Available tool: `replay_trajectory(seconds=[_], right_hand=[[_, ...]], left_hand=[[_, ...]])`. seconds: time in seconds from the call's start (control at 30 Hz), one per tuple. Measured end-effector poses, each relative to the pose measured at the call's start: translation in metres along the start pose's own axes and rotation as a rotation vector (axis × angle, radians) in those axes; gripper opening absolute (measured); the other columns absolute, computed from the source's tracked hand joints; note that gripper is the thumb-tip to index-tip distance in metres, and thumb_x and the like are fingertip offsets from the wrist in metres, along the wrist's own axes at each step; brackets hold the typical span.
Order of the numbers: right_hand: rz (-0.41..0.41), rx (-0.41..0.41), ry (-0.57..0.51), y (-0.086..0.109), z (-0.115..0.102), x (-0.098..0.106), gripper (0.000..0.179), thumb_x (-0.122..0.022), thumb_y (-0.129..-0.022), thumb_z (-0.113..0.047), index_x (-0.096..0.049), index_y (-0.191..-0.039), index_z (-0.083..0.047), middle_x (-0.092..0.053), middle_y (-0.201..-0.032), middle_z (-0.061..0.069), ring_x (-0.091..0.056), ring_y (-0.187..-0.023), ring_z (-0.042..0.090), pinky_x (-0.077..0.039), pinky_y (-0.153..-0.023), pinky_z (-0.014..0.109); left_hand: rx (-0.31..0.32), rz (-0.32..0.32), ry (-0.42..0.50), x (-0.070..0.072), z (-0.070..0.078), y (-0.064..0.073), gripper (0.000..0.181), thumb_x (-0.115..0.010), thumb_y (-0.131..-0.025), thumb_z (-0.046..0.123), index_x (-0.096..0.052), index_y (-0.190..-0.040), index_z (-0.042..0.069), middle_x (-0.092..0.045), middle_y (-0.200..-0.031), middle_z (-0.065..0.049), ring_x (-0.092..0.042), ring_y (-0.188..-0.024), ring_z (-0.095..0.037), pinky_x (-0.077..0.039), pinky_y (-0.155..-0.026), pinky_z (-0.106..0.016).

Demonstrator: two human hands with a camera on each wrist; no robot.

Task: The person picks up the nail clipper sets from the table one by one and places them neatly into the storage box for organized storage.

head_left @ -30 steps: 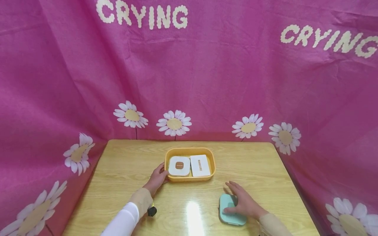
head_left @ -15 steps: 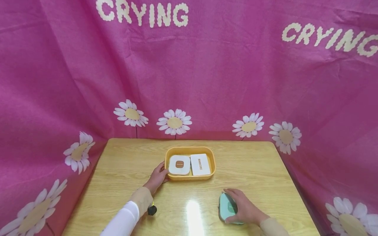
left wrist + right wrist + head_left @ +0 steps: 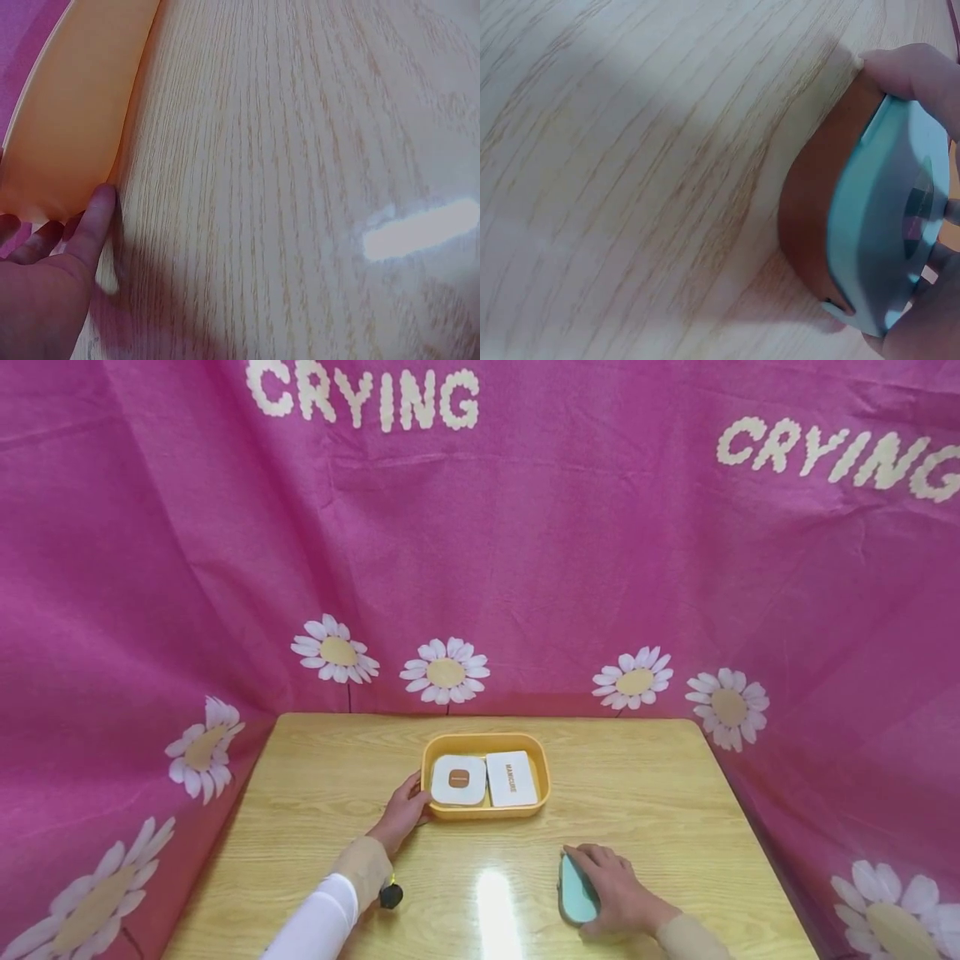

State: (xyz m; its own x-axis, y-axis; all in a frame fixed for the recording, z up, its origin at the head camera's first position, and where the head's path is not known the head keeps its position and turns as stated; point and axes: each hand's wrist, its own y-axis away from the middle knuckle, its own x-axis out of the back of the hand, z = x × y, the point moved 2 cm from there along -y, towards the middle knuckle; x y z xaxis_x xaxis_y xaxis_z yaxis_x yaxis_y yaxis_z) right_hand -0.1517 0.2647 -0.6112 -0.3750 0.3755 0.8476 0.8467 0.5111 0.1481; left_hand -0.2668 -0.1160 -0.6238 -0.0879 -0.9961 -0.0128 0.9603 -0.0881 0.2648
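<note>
In the head view a yellow tray [image 3: 485,813] lies on the table, with two white cases inside. The left one [image 3: 444,793] bears a brown square label; the right one [image 3: 522,777] reads "MANICURE". My left hand [image 3: 402,814] holds the tray's left end, one fingertip low on its orange-looking wall [image 3: 82,97] in the left wrist view. Toward the front right, my right hand [image 3: 618,889] grips a teal case [image 3: 575,893] across its opposite edges. The right wrist view shows the case's brown side [image 3: 810,195]; palm and fingers hide part of its lid.
A wooden table [image 3: 337,743] lies under everything, with a bright light reflection near its front. Pink cloth [image 3: 525,568] with daisies hangs behind and at both sides. A small black object [image 3: 391,896] sits at my left wrist.
My right hand, spread over the teal case before, has closed its fingers round the edges. Less of the lid shows now. The left hand and the tray keep their place.
</note>
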Motion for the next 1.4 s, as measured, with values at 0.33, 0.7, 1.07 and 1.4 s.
replay_trajectory(seconds=[0.33,0.7,1.07,1.4], right_hand=[[0.038,-0.001,0.031,0.002,0.003,-0.01,0.118,-0.095,-0.062,-0.049,-0.041,-0.158,-0.008,-0.049,-0.141,0.01,-0.045,-0.123,0.03,-0.041,-0.094,0.061],[0.003,-0.046,-0.006,0.0,0.007,-0.005,0.125,-0.095,-0.062,-0.052,-0.035,-0.163,-0.009,-0.044,-0.149,0.016,-0.04,-0.134,0.04,-0.033,-0.105,0.071],[0.032,-0.018,0.013,-0.005,0.005,0.002,0.116,-0.093,-0.068,-0.05,-0.039,-0.161,-0.008,-0.048,-0.144,0.013,-0.046,-0.127,0.034,-0.042,-0.099,0.059],[0.106,-0.003,0.046,-0.005,0.008,0.01,0.116,-0.096,-0.062,-0.05,-0.045,-0.156,-0.004,-0.054,-0.138,0.015,-0.049,-0.124,0.036,-0.044,-0.095,0.058]], left_hand=[[-0.001,-0.01,0.011,-0.001,-0.006,0.001,0.067,-0.048,-0.098,0.003,-0.029,-0.162,-0.006,-0.047,-0.153,-0.034,-0.069,-0.099,-0.026,-0.061,-0.087,-0.047],[0.004,0.011,0.026,0.0,0.0,-0.002,0.069,-0.049,-0.097,0.002,-0.029,-0.162,-0.004,-0.045,-0.155,-0.033,-0.069,-0.099,-0.025,-0.061,-0.088,-0.047],[-0.017,0.026,0.01,0.004,0.002,-0.005,0.066,-0.048,-0.098,0.003,-0.031,-0.161,-0.004,-0.05,-0.151,-0.033,-0.069,-0.095,-0.024,-0.061,-0.088,-0.049],[-0.013,0.002,0.01,0.0,0.002,-0.004,0.067,-0.049,-0.098,0.002,-0.03,-0.161,-0.005,-0.045,-0.155,-0.033,-0.07,-0.1,-0.028,-0.061,-0.087,-0.049]])
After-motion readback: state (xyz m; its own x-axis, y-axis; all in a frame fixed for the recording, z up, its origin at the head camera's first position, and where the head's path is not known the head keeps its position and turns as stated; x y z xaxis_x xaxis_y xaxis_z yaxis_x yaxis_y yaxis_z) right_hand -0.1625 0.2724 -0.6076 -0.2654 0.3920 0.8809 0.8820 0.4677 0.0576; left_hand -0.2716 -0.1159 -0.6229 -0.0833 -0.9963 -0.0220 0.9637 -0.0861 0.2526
